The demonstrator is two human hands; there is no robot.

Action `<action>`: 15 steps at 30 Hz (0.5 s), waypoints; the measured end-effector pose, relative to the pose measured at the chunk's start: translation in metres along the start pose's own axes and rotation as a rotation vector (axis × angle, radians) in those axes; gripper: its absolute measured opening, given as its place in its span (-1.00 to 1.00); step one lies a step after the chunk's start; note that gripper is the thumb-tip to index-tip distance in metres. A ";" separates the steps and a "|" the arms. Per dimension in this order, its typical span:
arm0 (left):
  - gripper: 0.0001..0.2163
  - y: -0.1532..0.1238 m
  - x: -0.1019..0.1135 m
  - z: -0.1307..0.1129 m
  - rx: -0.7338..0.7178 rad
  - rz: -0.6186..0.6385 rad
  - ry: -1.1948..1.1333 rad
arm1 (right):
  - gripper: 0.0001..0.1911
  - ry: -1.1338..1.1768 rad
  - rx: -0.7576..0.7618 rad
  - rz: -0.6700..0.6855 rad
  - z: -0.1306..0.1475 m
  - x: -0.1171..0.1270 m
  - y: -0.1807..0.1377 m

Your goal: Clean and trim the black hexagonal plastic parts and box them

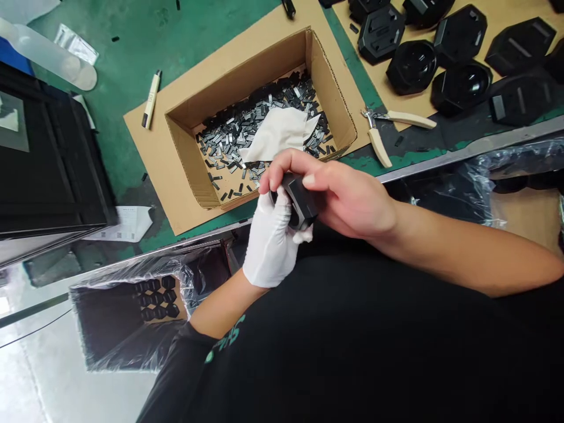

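My left hand [269, 244], in a white glove, is closed around a black faceted plastic part [300, 202] held in front of my body. From the other side my bare right hand [352, 197] grips the same part, its thumb and fingers on the upper edge. The underside of the part is hidden by my hands. Just beyond them stands a shallow cardboard box [247, 88] with many small black pieces [233, 138] and a crumpled white cloth [282, 132] inside.
Cutting pliers [379, 126] with cream handles lie right of the box. Several black octagonal parts [460, 35] rest on cardboard at upper right. A marker [151, 100], a clear bottle [57, 59] and a black screen-like device [48, 153] are leftward. A plastic-lined bin [110, 317] stands below the bench edge.
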State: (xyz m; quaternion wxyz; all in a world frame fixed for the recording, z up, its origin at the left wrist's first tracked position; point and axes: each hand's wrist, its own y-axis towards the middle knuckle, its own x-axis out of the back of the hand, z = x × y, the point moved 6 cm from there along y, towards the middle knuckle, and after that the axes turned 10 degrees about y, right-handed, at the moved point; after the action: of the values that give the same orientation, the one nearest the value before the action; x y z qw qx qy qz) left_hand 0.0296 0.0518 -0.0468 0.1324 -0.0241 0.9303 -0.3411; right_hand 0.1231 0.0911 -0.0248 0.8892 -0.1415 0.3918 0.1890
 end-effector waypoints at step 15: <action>-0.83 -0.003 -0.003 0.002 0.060 0.136 -0.086 | -0.54 0.018 -0.004 0.170 -0.016 0.017 -0.010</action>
State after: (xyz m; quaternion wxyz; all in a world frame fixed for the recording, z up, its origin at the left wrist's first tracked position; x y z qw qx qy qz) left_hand 0.0326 0.0488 -0.0456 0.1957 0.0284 0.9126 -0.3579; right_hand 0.1278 0.0796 -0.0471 0.8662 -0.1111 0.4100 0.2633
